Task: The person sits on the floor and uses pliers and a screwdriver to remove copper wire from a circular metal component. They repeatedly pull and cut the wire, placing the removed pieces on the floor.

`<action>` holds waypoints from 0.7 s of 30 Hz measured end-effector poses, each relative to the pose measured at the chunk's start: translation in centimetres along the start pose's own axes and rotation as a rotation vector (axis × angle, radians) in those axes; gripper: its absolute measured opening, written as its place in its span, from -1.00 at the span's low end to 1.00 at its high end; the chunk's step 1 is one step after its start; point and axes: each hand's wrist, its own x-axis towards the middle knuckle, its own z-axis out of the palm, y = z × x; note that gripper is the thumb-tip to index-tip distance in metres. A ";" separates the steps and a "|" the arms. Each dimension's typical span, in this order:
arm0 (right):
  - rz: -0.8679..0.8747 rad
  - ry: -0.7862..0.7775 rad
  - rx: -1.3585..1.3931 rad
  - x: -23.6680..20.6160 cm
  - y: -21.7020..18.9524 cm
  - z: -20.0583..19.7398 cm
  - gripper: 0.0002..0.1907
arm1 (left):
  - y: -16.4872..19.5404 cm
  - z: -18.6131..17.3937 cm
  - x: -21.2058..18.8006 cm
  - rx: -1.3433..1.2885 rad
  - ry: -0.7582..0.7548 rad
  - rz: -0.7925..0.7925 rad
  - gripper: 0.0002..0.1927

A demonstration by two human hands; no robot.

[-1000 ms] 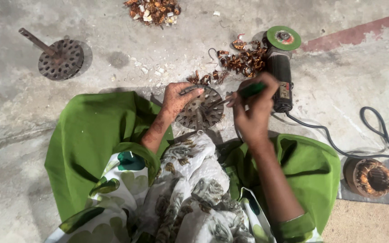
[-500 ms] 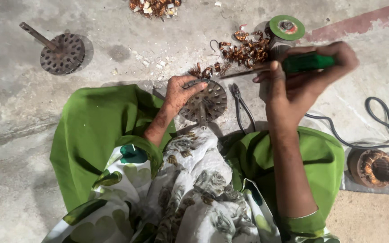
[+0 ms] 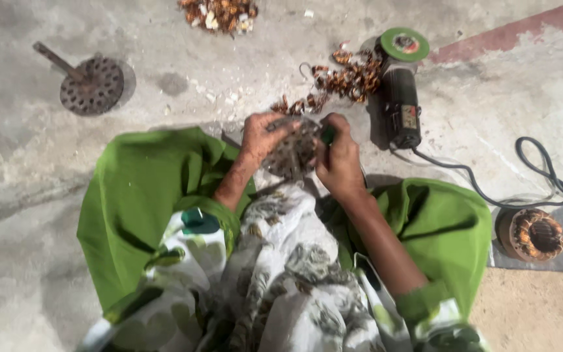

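Since the frame half a second ago, the right hand [image 3: 339,156] has come back down from its raised place at the upper right and now sits just right of centre, against the round perforated metal disc [image 3: 292,151]. Its fingers are curled tight around a green-handled tool [image 3: 328,134], of which only a small patch of green shows above the knuckles; the tool's working end is hidden behind the hand and disc, so its kind cannot be told. The left hand [image 3: 262,133] stays on the disc, fingers spread over its upper left edge and pressing on it. The disc lies at the centre of the frame, partly covered by both hands, above the person's lap of green and patterned white cloth [image 3: 281,274].

Just above the hands lies a trail of copper wire scraps [image 3: 343,78], running up to the right toward an angle grinder [image 3: 402,91] with a green disc guard. Its black cable [image 3: 535,169] loops off toward the right edge. At the lower right stands a motor stator with copper windings [image 3: 537,234], resting on a dark mat that the frame edge cuts off. At the upper left lies a second perforated disc with a shaft [image 3: 89,81]. Another heap of scraps [image 3: 219,13] is cut off by the top edge. Everything rests on a bare concrete floor [image 3: 34,261].
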 end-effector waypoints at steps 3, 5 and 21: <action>-0.112 0.201 0.091 -0.8 1.7 -0.9 -0.40 | -0.1 -0.3 0.0 0.061 -0.023 -0.031 -0.70; 0.190 0.243 0.894 -1.3 2.2 -1.4 -0.56 | -0.2 -0.4 0.0 0.061 -0.014 0.013 -0.69; -0.077 0.021 0.053 0.1 0.5 0.2 -0.43 | -0.2 -0.6 0.0 0.150 0.054 -0.075 -0.65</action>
